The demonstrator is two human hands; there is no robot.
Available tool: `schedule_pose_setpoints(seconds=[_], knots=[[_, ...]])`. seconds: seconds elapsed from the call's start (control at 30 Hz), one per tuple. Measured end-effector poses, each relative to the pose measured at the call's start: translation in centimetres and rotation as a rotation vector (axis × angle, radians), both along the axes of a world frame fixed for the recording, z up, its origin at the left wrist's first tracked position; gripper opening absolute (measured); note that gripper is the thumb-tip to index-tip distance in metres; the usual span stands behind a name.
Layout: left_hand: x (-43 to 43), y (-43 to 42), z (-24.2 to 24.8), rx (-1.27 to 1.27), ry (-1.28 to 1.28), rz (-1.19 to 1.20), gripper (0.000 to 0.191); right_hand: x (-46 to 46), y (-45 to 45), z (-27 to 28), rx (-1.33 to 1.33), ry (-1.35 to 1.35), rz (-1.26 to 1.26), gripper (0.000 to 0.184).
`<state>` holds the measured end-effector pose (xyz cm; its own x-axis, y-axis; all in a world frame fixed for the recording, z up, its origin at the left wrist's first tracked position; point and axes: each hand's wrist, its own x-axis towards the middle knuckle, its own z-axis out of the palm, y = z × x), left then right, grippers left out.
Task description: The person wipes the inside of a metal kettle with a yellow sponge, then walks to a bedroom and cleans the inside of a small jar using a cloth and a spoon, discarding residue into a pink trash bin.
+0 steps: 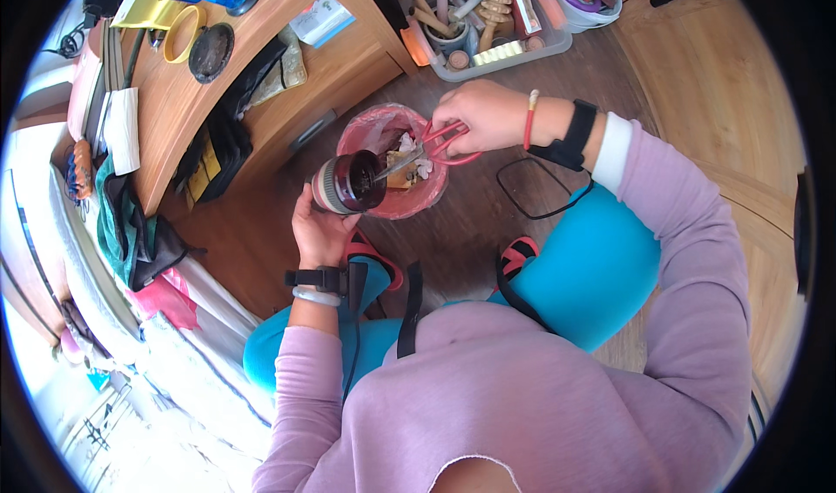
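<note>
My left hand point(320, 228) holds a dark cylindrical container with a ribbed band point(332, 184), tipped so that its open mouth faces right, over the left part of a pink lined waste bin point(431, 196). My right hand point(467, 117) grips red-handled scissors point(444, 141) above the bin's right side. The scissor blades point down and left, and their tips are at the container's mouth. Dark matter shows inside the container, but what it is cannot be told. Crumpled paper and other waste point(401, 171) lie in the bin.
A clear plastic box point(503, 65) with wooden massage rollers and other items stands beyond the bin, beside a white bucket point(578, 22). At left is a wooden desk point(153, 120) bearing a yellow ring point(185, 34) and a dark round lid point(211, 52). A black cable point(499, 186) loops near my right knee.
</note>
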<state>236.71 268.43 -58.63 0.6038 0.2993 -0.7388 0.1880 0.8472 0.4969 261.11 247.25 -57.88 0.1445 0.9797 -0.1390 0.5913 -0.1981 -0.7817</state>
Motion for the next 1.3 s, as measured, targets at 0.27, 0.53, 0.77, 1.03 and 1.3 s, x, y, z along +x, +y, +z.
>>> schedule_pose_setpoints(seconds=[0.27, 0.53, 0.77, 1.03, 1.3], knots=[[-0.3, 0.8, 0.0, -0.369, -0.34, 0.057, 0.043, -1.3, 0.8, 4.6, 0.212, -0.128, -0.102, 0.021], [0.6, -0.2, 0.9, -0.277, -0.304, 0.052, 0.043, -4.6, 2.6, 6.1, 0.258, -0.401, -0.144, 0.013], [0.9, -0.9, 1.3, -0.195, -0.259, 0.04, 0.044, -5.6, 3.4, 5.9, 0.224, -0.505, -0.082, 0.011], [1.0, -1.1, 1.2, -0.191, -0.231, -0.009, 0.046, -5.3, 2.8, 7.0, 0.187, -0.527, -0.09, 0.011], [0.6, -1.1, 0.7, -0.207, -0.149, -0.009, 0.046, -5.5, 3.2, 6.3, 0.215, -0.586, -0.037, 0.008]])
